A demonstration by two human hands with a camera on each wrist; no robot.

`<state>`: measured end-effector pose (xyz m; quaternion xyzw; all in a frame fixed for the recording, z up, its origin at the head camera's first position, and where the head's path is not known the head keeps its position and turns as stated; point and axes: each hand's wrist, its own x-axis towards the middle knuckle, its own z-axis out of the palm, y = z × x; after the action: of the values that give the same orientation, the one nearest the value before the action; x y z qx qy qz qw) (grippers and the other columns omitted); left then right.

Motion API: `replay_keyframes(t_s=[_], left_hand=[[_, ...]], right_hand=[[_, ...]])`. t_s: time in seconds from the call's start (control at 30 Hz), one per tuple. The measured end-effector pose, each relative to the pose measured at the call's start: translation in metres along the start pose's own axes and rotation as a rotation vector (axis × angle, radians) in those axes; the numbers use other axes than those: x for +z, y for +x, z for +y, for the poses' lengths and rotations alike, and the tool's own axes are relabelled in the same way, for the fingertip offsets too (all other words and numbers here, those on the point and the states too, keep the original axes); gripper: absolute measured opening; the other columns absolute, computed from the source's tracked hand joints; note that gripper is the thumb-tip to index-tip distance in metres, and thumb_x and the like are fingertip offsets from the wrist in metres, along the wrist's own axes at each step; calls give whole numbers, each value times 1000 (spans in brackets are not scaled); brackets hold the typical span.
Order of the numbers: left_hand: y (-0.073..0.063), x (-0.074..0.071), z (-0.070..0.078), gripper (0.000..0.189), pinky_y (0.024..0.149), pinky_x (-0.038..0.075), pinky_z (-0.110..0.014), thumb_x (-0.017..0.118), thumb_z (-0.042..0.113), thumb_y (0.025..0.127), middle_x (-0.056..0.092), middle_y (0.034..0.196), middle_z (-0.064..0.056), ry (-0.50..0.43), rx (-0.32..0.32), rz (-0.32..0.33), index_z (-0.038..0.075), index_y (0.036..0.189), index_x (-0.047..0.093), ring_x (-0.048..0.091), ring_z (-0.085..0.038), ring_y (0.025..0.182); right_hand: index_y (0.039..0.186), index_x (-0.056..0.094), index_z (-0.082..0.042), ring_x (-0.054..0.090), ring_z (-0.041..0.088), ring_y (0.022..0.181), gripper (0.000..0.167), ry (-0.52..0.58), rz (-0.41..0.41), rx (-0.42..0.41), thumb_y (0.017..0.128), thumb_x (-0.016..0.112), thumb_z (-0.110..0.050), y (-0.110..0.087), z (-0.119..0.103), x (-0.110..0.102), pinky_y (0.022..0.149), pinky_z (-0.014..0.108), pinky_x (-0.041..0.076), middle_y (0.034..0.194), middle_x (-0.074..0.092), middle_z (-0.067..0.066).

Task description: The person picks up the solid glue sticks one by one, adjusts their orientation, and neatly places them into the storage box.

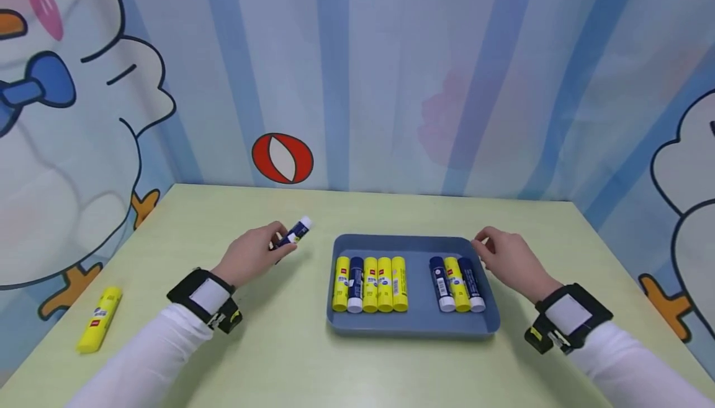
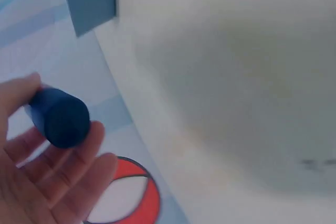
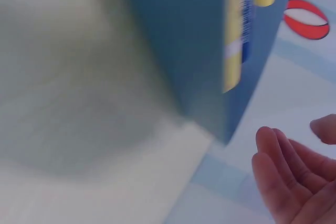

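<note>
My left hand [image 1: 251,254] pinches a dark blue glue stick [image 1: 298,230] above the table, left of the tray, its white end pointing up and right. From the left wrist view, the round dark end of that glue stick [image 2: 67,123] shows between thumb and fingers. A grey-blue tray [image 1: 416,327] holds a row of several glue sticks at left, mostly yellow with one blue [image 1: 355,284]. At its right lie two blue ones around a yellow glue stick [image 1: 456,284]. The right hand [image 1: 511,260] has its fingertips at the tray's far right corner, thumb and fingers apart, holding nothing.
A yellow glue stick [image 1: 100,320] lies alone near the table's left edge. Behind the pale table [image 1: 413,371] hangs a striped blue curtain [image 1: 380,85] with cartoon figures. Both wrists wear black camera straps.
</note>
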<state>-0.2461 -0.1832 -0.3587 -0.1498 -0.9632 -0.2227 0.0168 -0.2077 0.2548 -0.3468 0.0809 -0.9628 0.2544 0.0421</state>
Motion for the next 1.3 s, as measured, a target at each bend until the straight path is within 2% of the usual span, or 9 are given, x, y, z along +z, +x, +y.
replay_keyframes(t_s=[0.13,0.33,0.43,0.53,0.67,0.83,1.03,1.17,1.3], left_hand=[[7,2,29,29,57,44,-29,70,32,90,60,84,-1,72,181,9,10,108,63,52,-14,67],[6,9,74,33,70,51,-27,72,34,89,63,95,0,180,452,-7,12,113,65,58,-13,79],[6,15,92,34,72,52,-26,71,35,89,62,97,0,211,535,-15,13,113,65,59,-12,80],[7,20,106,33,71,52,-24,70,35,89,62,97,0,235,606,-13,13,113,65,58,-12,80],[10,21,118,31,67,50,-22,71,34,90,60,93,1,267,687,18,13,112,65,56,-11,77],[11,22,124,31,65,48,-20,71,34,89,59,93,2,279,719,32,14,112,65,54,-11,76],[12,26,124,31,64,48,-20,72,34,88,59,92,2,251,723,44,14,111,66,54,-11,75],[12,29,120,32,63,48,-20,72,37,88,58,91,3,244,684,45,14,110,66,54,-10,75],[12,27,107,33,64,50,-24,71,36,88,62,96,1,246,604,45,13,112,65,58,-11,78]], right_hand=[[116,60,2,59,25,82,27,53,10,-76,100,55,-19,3,-24,3,68,36,52,96,64,12],[131,53,-1,60,31,106,40,240,-95,-185,100,55,-27,1,-62,13,87,44,51,118,62,14],[132,53,-3,59,30,110,44,320,-162,-217,99,56,-32,3,-73,19,89,43,50,122,61,12],[131,55,-5,59,27,109,44,345,-200,-240,99,57,-34,4,-78,22,88,41,50,121,62,9],[127,57,-2,64,27,95,41,381,-246,-242,98,58,-31,6,-77,25,82,38,51,108,67,8],[120,61,2,67,30,83,36,422,-295,-239,97,62,-26,6,-78,26,76,44,53,93,69,10],[109,66,0,67,33,80,25,439,-282,-257,95,64,-21,4,-76,26,74,51,53,87,69,11],[108,66,1,67,35,82,25,464,-271,-242,95,64,-21,1,-73,27,75,49,54,90,68,14],[109,66,-1,68,31,81,26,441,-238,-196,94,65,-22,-1,-67,26,75,41,55,91,68,12]])
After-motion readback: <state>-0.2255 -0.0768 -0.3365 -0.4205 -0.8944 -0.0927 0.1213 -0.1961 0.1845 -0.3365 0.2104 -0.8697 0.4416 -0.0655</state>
